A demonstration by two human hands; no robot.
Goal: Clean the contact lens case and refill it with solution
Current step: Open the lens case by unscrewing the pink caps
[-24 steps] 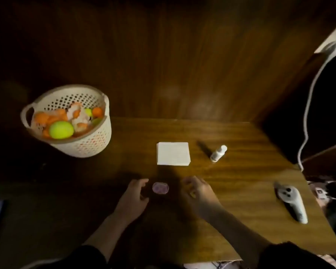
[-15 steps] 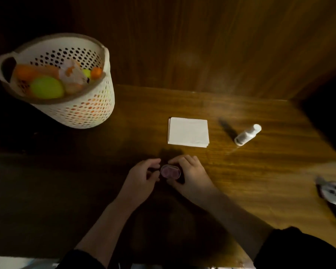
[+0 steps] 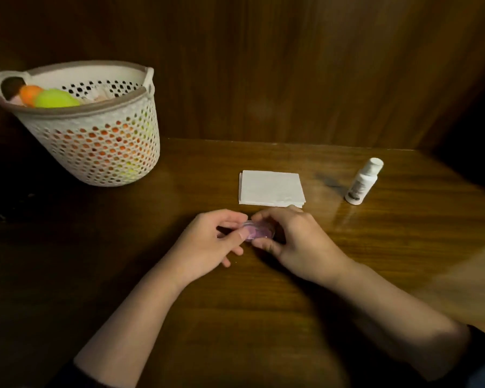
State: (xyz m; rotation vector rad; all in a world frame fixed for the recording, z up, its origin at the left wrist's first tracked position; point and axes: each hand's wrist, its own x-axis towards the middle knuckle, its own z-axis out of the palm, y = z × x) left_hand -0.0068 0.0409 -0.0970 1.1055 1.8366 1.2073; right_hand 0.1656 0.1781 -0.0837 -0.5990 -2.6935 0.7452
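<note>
Case: the purple case [image 3: 258, 230] is held low over the near middle of the worktop [image 3: 375, 247], between both hands.
Left grip: the left hand [image 3: 207, 245] is curled at the case's left end, thumb and forefinger pinched on it.
Right grip: the right hand [image 3: 294, 242] is wrapped round the case's right end, fingers arched over the far side and thumb on the near side.
Tissue: a folded white tissue [image 3: 271, 188] lies flat just beyond the hands; its near edge is close to the right knuckles.
Bottle: a small white bottle [image 3: 364, 182] stands capped, to the right of the tissue and well apart from the hands.
Basket: a perforated white basket [image 3: 95, 147] is seen at far left, with orange and yellow-green things inside.
Obstruction: much of the case is covered by fingers.
Change: half a second ago the hands were already closed on the case; a white controller then seen at the right edge is now out of view.
</note>
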